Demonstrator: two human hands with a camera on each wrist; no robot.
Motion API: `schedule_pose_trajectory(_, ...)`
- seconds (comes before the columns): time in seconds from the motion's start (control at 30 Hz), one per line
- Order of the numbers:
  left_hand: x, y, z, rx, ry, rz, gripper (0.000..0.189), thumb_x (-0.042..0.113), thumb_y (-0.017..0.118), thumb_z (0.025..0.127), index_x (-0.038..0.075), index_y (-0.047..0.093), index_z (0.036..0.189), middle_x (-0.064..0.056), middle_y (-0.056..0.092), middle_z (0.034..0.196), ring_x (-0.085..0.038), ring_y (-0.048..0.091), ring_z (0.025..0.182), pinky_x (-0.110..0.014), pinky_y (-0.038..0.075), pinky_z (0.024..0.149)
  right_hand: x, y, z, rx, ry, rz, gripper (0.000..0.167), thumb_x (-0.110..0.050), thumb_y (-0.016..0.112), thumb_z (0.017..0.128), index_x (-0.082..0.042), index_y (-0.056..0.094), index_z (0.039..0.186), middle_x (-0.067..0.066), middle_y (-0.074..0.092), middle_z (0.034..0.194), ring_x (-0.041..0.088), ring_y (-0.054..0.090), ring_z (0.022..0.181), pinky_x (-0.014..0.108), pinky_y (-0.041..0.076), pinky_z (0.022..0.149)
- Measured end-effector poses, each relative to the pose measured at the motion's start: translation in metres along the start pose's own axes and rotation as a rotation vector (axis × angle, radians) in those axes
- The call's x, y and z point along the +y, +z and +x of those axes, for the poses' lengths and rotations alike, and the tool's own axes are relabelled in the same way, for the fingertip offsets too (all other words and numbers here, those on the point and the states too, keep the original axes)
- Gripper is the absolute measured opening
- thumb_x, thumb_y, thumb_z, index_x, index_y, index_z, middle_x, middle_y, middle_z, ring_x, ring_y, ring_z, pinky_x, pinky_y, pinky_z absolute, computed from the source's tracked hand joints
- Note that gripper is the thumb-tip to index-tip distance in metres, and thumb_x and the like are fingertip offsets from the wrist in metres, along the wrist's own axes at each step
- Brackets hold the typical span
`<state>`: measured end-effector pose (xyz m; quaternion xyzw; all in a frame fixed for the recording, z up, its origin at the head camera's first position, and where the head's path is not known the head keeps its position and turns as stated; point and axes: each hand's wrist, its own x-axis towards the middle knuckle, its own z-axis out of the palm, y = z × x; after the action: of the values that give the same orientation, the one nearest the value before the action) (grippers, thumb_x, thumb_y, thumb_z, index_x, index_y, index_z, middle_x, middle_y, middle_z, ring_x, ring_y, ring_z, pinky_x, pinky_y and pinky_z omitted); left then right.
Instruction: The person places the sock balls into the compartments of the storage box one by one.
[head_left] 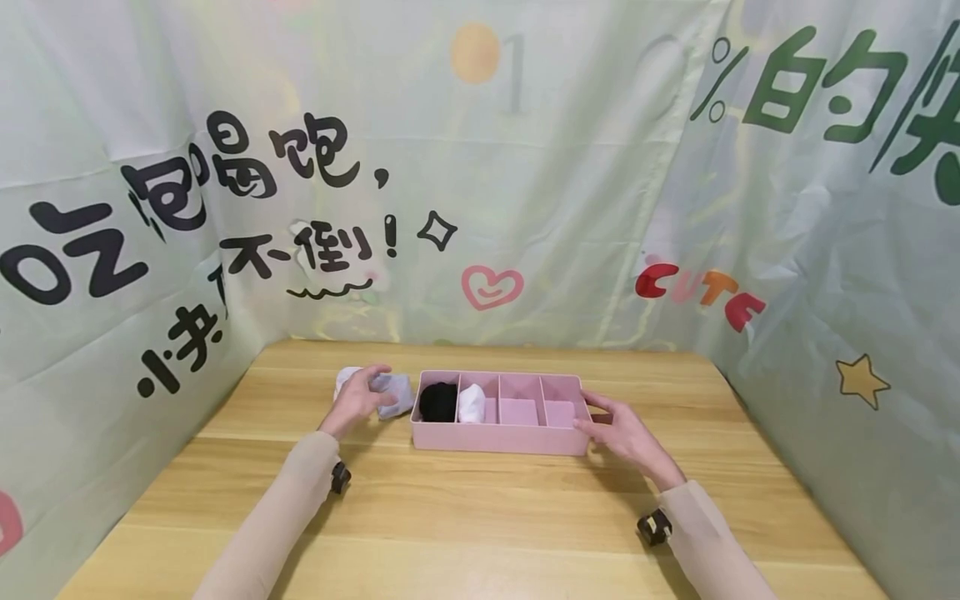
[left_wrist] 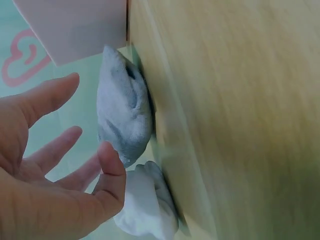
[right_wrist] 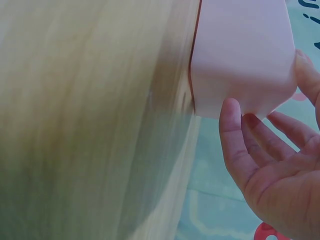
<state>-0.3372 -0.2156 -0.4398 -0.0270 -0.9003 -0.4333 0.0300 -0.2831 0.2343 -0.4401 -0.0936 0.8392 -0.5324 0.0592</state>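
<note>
Head view high, wrist views near box (head_left: 498,438)

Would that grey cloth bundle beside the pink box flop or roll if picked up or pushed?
The grey cloth bundle will probably squash softly, since its surface is creased and folded. It seems unlikely to roll far: its shape is lumpy and uneven rather than round. Being a small wad of fabric, it should be light too.
</note>
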Motion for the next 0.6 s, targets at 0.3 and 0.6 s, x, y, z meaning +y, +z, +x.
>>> schedule_pose_trajectory(0.3,-0.002,0.007,0.005,-0.057,-0.001,0.006,0.070,0.007,0.076,0.078,0.007,0.048,0.143,-0.027,0.047,0.142,-0.038,0.053,0.114,-0.049,0.045,0.095,-0.001,0.000,0.000,0.002,-0.001,-0.003,0.067,-0.015,0.064,0.096,0.000,0.031,0.152,0.032,0.045,0.143,0.023,0.066,0.096,0.039,0.057,0.065)
schedule_pose_trajectory(0.6,-0.001,0.015,0.010,-0.107,-0.006,-0.005,0.074,0.001,0.078,0.072,0.007,0.051,0.140,-0.029,0.041,0.140,-0.042,0.045,0.118,-0.057,0.039,0.101,0.000,0.000,-0.001,0.003,-0.006,-0.003,0.067,-0.016,0.064,0.096,0.001,0.031,0.152,0.033,0.047,0.142,0.020,0.066,0.088,0.037,0.056,0.062)
